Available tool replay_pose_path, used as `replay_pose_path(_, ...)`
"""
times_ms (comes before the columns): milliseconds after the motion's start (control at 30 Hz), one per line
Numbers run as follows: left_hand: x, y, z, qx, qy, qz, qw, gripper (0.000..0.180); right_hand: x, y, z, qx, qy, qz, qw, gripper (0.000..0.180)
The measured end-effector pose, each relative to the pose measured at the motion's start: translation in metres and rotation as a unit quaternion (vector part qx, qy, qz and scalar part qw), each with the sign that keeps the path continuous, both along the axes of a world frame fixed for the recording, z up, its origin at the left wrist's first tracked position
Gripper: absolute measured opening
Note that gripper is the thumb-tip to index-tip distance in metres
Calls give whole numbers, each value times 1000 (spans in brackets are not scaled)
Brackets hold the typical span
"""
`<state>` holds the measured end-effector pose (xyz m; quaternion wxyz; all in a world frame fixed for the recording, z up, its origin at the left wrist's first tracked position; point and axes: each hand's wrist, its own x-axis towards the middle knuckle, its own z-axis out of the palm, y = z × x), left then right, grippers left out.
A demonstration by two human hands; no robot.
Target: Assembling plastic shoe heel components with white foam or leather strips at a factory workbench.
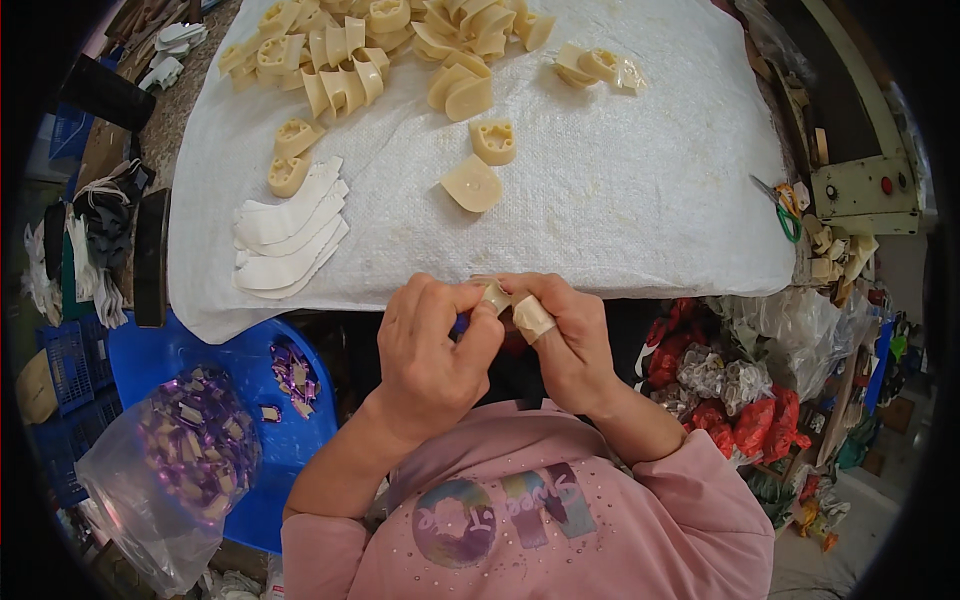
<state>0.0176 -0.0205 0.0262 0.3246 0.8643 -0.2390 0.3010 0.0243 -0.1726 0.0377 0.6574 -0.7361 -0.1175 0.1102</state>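
Close to the table's front edge, both of my hands are closed on a small beige shoe heel [495,296], mostly hidden by the fingers. My left hand [432,338] pinches it with thumb and bent forefinger. From the other side my right hand [572,345] grips it, a pale wrap [533,318] around its thumb. Ahead on the white woven cover [620,190] lie two loose heels, one hollow side up [493,142] and one flat face up [472,184]. Curved white strips [290,235] overlap in a fan to the left, below two more heels [292,152].
A heap of beige heels [345,60] covers the far left, with a few more [600,68] at far right. Green-handled scissors [782,208] lie at the right edge. A blue tub [280,490] at lower left holds a clear bag [195,440] of purple-and-beige pieces.
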Motion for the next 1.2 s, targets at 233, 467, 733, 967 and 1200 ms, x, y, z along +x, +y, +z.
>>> replay_pose_path(233, -6, 8, -6, -270, 133, -83, 950, 24, 32, -21, 1, 125, 178, 94, 971, 26)
replay_pose_path(467, -5, 3, -9, -241, 96, -157, 953, 24, 46, -25, -2, 102, 173, 192, 961, 50)
replay_pose_path(733, -3, 3, -16, -296, 165, -87, 937, 18, 47, -18, -13, 76, 115, 161, 977, 45)
replay_pose_path(967, -8, -4, -10, -482, 281, -40, 829, 13, 48, -21, -15, -16, -212, 162, 964, 37)
replay_pose_path(1200, -9, -12, -7, -507, 309, -54, 803, 12, 34, -3, -18, -3, -173, 61, 983, 17)
